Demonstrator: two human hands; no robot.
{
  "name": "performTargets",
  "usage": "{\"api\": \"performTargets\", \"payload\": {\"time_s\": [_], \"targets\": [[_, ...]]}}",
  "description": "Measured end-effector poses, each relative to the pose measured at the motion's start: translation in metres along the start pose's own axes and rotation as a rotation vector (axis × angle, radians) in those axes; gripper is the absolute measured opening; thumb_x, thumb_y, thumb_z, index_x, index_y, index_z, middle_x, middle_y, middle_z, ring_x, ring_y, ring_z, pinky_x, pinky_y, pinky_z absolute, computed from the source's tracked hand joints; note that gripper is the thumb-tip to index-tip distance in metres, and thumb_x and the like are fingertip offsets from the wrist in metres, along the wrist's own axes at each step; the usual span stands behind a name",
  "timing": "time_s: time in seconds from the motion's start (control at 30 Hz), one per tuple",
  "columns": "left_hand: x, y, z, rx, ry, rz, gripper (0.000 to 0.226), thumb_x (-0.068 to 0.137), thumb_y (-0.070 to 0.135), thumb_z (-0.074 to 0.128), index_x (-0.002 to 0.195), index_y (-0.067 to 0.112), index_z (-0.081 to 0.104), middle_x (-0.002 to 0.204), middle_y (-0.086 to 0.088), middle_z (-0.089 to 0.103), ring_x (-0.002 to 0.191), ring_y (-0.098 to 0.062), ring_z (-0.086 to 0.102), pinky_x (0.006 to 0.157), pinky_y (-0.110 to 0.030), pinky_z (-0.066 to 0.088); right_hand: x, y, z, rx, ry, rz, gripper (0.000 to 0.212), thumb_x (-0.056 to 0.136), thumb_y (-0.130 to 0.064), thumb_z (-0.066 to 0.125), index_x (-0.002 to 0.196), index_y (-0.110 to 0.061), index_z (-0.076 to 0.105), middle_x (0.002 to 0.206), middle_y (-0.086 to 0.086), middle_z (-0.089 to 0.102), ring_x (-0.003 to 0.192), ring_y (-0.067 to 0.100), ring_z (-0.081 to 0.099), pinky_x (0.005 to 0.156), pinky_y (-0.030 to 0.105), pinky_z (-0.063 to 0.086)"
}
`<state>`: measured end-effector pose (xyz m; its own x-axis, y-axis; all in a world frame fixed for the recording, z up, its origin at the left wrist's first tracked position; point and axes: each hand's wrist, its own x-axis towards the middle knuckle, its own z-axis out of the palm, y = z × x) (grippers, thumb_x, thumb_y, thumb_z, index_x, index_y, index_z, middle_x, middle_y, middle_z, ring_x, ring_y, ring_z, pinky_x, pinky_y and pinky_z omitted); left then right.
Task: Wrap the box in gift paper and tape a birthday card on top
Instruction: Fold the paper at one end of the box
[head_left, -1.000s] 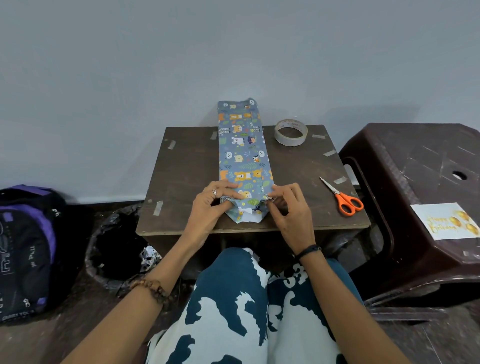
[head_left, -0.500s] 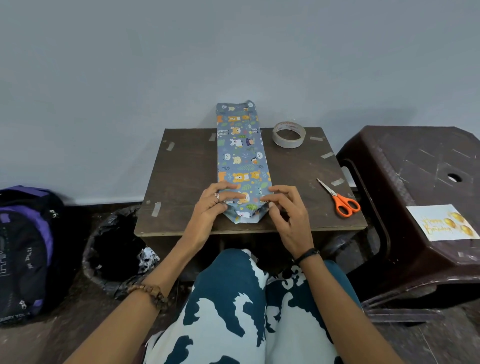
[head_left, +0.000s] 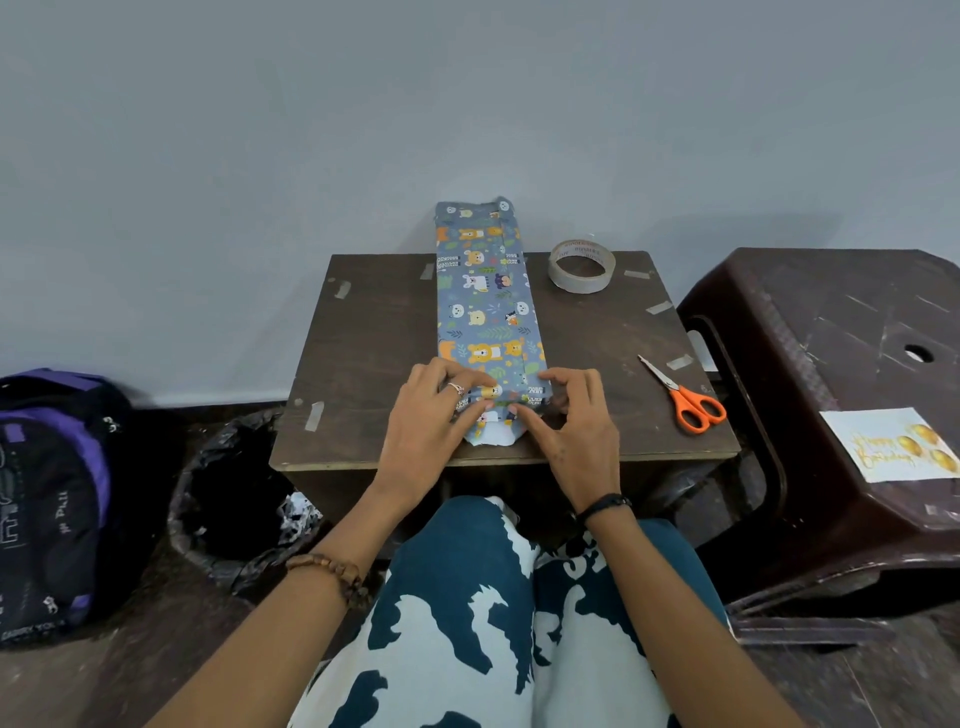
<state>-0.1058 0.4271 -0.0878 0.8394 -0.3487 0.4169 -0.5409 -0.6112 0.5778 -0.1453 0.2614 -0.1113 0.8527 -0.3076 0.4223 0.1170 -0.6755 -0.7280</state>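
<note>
Brown desk (head_left: 363, 332) carrying wrapped box (head_left: 485, 306), long axis running away from person; left hand (head_left: 431, 415) and right hand (head_left: 571, 421) pinching near-end flaps (equally close).

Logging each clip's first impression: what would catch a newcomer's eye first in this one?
The long box in blue animal-print paper, lying down the middle of the small table, with the left hand and right hand folding its near end. Next, the orange scissors at the table's right, the tape roll at its far edge, and the birthday card on the brown stool at right.
</note>
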Motion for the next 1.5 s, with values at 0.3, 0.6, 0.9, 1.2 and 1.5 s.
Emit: {"api": "performTargets", "payload": {"time_s": [0.3, 0.6, 0.9, 1.2, 1.5], "targets": [[0.01, -0.024, -0.019, -0.171, -0.192, 0.068, 0.049, 0.07, 0.046, 0.066, 0.116, 0.029, 0.063, 0.113, 0.03, 0.051, 0.106, 0.014, 0.04, 0.094, 0.0, 0.024, -0.001, 0.004, -0.014, 0.18, -0.082, -0.069, 0.028, 0.088, -0.03, 0.052, 0.112, -0.018, 0.06, 0.114, -0.01, 0.047, 0.097, 0.002, 0.053, 0.083, 0.016, 0.047], [0.001, -0.023, -0.024, -0.329, -0.238, -0.008, 0.036, 0.092, 0.004, 0.051, 0.12, 0.025, 0.06, 0.128, 0.014, 0.055, 0.129, -0.001, 0.038, 0.108, -0.012, 0.025, -0.003, 0.002, -0.013, 0.055, -0.108, -0.102, 0.037, 0.084, -0.008, 0.063, 0.118, -0.02, 0.056, 0.121, -0.005, 0.046, 0.099, -0.001, 0.048, 0.078, 0.012, 0.046], [-0.003, -0.022, -0.021, -0.5, -0.27, -0.067, 0.046, 0.082, -0.006, 0.045, 0.117, 0.019, 0.062, 0.13, 0.021, 0.053, 0.135, 0.001, 0.031, 0.11, -0.01, 0.021, -0.005, -0.004, -0.016, 0.087, -0.098, -0.134, 0.046, 0.088, -0.047, 0.046, 0.121, -0.018, 0.061, 0.126, 0.001, 0.046, 0.111, 0.006, 0.048, 0.089, 0.016, 0.042], [-0.005, -0.025, -0.007, -0.43, -0.147, -0.047, 0.047, 0.083, -0.013, 0.057, 0.112, 0.022, 0.062, 0.126, 0.015, 0.055, 0.132, 0.0, 0.037, 0.111, -0.017, 0.026, -0.009, -0.018, 0.016, -0.404, 0.095, -0.534, 0.024, 0.08, -0.015, 0.058, 0.104, -0.016, 0.064, 0.103, 0.0, 0.062, 0.097, 0.015, 0.051, 0.097, 0.037, 0.036], [-0.006, -0.022, 0.0, -0.48, -0.032, -0.111, 0.047, 0.08, -0.014, 0.059, 0.104, 0.025, 0.066, 0.117, 0.016, 0.061, 0.127, 0.0, 0.043, 0.107, -0.016, 0.031, -0.004, -0.022, 0.027, -0.387, 0.196, -0.468, 0.01, 0.079, -0.026, 0.065, 0.084, -0.017, 0.066, 0.089, -0.001, 0.064, 0.088, 0.014, 0.048, 0.086, 0.033, 0.036]]}}
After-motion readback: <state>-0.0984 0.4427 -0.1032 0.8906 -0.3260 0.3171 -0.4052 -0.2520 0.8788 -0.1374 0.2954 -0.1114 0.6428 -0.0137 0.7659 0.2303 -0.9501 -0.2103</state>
